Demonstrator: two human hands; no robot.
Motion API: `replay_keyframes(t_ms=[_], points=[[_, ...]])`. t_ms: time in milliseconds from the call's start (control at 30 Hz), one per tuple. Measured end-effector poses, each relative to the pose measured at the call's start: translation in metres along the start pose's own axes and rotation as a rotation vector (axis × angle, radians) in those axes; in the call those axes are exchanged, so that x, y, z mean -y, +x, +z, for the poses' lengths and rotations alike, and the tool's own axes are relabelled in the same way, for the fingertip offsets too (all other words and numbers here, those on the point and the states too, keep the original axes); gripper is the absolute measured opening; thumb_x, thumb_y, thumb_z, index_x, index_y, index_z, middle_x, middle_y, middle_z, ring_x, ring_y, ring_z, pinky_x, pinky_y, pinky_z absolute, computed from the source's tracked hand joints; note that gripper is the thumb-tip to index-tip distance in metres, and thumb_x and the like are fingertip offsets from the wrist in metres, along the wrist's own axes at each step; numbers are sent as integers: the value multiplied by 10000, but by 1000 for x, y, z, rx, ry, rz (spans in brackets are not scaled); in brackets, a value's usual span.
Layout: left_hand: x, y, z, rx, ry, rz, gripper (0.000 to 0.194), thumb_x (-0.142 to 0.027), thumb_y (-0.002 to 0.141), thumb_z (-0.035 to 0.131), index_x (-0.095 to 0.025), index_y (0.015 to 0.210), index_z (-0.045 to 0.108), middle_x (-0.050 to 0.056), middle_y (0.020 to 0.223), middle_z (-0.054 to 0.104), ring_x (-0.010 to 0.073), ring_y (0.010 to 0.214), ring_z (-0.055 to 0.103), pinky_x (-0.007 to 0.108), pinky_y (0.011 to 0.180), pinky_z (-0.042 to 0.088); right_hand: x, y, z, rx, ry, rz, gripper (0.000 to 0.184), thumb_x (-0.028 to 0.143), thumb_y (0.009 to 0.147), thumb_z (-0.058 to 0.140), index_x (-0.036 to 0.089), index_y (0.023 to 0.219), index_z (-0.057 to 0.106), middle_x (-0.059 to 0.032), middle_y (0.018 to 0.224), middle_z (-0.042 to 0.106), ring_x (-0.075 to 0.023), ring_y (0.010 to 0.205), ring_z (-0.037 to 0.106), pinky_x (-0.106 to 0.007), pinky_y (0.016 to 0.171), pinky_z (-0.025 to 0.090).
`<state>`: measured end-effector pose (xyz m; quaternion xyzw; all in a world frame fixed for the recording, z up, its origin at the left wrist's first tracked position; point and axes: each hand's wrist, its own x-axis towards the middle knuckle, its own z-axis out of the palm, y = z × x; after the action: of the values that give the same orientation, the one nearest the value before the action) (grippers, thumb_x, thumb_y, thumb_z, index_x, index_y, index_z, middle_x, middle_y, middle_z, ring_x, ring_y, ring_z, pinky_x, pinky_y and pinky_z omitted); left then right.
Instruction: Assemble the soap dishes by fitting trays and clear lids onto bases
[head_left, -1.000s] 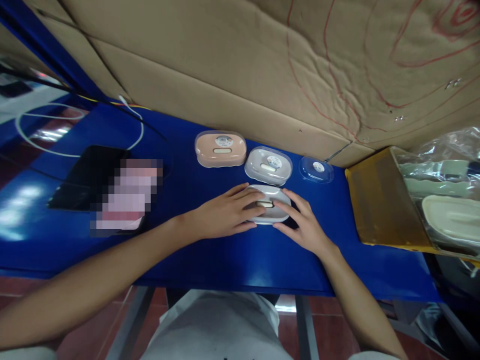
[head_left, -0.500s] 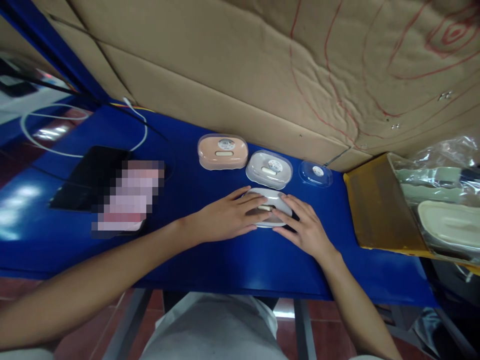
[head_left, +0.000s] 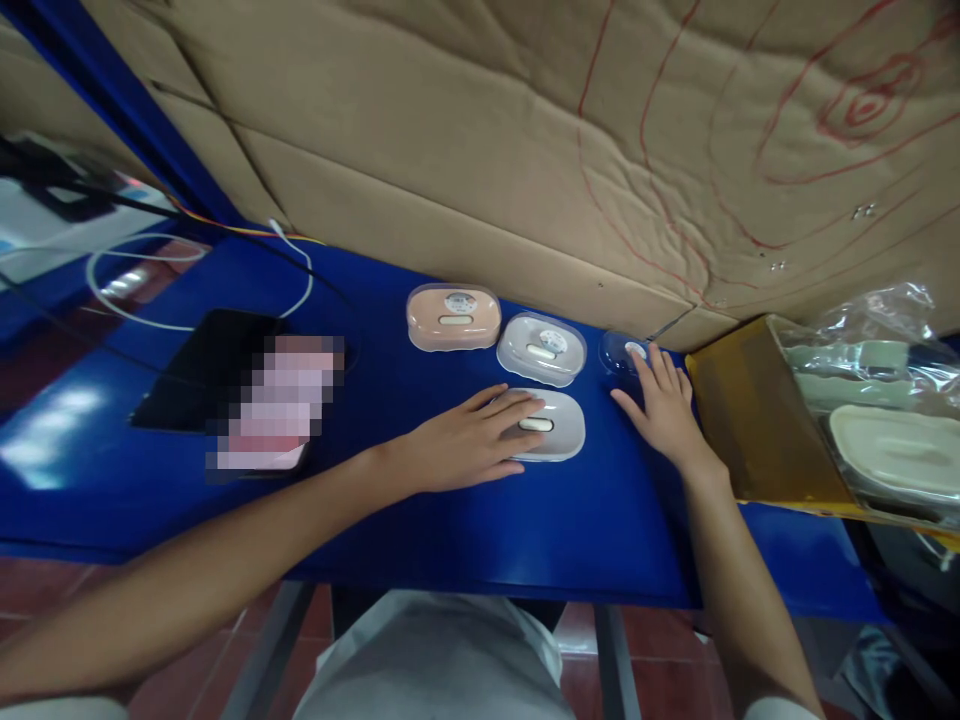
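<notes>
Left: on the blue table (head_left: 450, 540), a pixelated screen (head_left: 277, 400) overlaps a flat black object (head_left: 195, 375). Left of centre, towards the cardboard wall (head_left: 420, 190), stands a peach box (head_left: 478, 336) under a clear cover with a round label. Centre: the left hand (head_left: 469, 445), palm down with fingers apart, lies over the left end of the pale grey dish (head_left: 568, 425). The dish rests flat on the table, uncovered: rounded-oblong in outline, glossy, with a smooth rim and a cream oblong piece (head_left: 535, 425) bordered in dark at its middle. Just behind it sits a similar grey box (head_left: 517, 350), covered and labelled. Right: the right hand (head_left: 667, 405), fingers spread, reaches over a clear lid (head_left: 616, 352); whether they touch cannot be told. Far right: an open carton (head_left: 772, 415) holds pale green pieces (head_left: 892, 450) and clear plastic wrap.
</notes>
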<state>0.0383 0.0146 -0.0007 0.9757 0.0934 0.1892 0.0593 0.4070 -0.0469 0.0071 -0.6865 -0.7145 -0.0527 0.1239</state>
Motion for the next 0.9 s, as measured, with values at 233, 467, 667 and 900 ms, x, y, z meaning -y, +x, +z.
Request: replay_keyframes(t_ms=[233,467,667,900], points=[[-1,-1,0,-13,-11,-7,438,-344,1044,754,-225,1454,657,163,1654,548,319,1554,522,512,1344,365,-22,-10,12,-58,3,-21,668,647,1037,608,338,1624,529,-177,1558,597,-425,1435,565,-733,1202,355],[-1,-4,-1,-11,-45,-6,439,-317,1055,731,-208,1473,648,181,1657,535,352,1562,508,568,1333,380,-19,-11,5,-19,74,-106,634,631,1032,638,331,1585,564,-150,1499,654,-388,1428,601,-631,1195,397],[1,-2,-1,5,-67,-15,414,-274,1049,725,-233,1453,645,163,1633,556,329,1552,516,553,1328,393,-7,-19,-3,113,136,-130,720,640,1007,673,351,1642,494,-163,1650,526,-424,1552,489,-687,1219,390],[1,-1,-1,-58,-93,-10,407,-210,1052,685,-204,1457,642,195,1633,542,355,1553,503,590,1286,446,16,-23,-21,111,218,-164,614,554,1016,706,335,1570,557,-153,1594,584,-386,1463,597,-626,1169,513]])
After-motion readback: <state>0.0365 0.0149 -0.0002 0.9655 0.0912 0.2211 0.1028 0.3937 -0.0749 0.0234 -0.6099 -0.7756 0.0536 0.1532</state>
